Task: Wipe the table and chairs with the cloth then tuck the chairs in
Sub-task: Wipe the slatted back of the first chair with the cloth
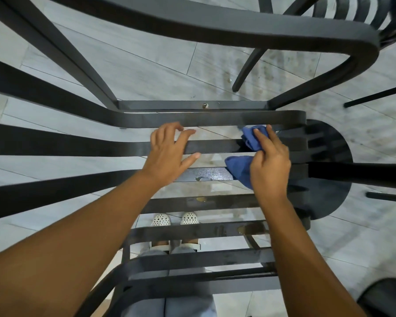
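Grey floor tiles (pixel 146 72) showed through the slatted chair (pixel 215 146) where the right hand (pixel 270 165) pinched the soft, limp blue cloth (pixel 240 168), the left hand (pixel 169 154) resting spread on a slat.

Pale grey plank-tile floor (pixel 146 65) fills the frame. Black slatted chair (pixel 215 118) stands on it at centre; a second chair's leg (pixel 247 69) lands at upper right. Round black base (pixel 329 197) sits at right. Two white perforated shoes (pixel 160 220) planted at lower centre.
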### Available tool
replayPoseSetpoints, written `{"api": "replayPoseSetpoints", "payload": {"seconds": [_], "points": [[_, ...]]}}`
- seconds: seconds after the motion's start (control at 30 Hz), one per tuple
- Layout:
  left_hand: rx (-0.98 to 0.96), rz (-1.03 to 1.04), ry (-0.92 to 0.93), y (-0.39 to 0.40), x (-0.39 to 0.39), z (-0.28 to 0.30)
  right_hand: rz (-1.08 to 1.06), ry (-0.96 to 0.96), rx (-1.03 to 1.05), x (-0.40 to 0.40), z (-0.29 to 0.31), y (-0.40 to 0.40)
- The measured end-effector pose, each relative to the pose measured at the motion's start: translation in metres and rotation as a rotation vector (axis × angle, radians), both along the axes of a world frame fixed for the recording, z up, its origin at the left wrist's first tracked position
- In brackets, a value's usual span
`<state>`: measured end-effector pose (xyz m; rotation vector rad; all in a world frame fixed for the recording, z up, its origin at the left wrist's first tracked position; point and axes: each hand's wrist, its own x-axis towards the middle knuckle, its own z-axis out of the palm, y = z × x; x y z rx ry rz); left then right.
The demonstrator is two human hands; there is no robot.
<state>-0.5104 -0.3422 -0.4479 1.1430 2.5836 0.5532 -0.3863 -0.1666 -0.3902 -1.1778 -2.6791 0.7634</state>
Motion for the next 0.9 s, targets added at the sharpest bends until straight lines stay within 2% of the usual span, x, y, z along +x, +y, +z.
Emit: {"api": "replayPoseSetpoints", "payload": {"seconds": [0.13, 0.2, 0.4, 0.5, 0.57, 0.63, 0.73, 0.9], "points": [[-0.076, 0.074, -0.064, -0.031, -0.003, 0.007, 0.148, -0.415, 0.086, 0.008, -0.011, -0.01], [-0.065, 0.135, -0.081, -0.034, -0.007, 0.012, 0.138, -0.469, 0.154, 0.007, -0.029, -0.022], [0.033, 0.255, -0.025, -0.033, -0.009, 0.018, 0.277, -0.421, 0.33, -0.024, -0.048, -0.092], [0.055, 0.301, -0.054, -0.04, -0.005, 0.016, 0.347, -0.376, 0.326, -0.044, -0.054, -0.136], [0.061, 0.343, -0.095, -0.044, -0.001, 0.015, 0.469, -0.394, 0.32, -0.054, -0.057, -0.156], [0.05, 0.372, -0.109, -0.044, 0.0, 0.016, 0.547, -0.359, 0.311, -0.057, -0.059, -0.158], [0.005, 0.319, -0.111, -0.045, 0.0, 0.013, 0.537, -0.232, 0.309, -0.044, -0.059, -0.139], [-0.182, 0.128, 0.019, -0.048, -0.003, 0.0, 0.437, -0.267, 0.399, -0.011, -0.06, -0.09]]}}
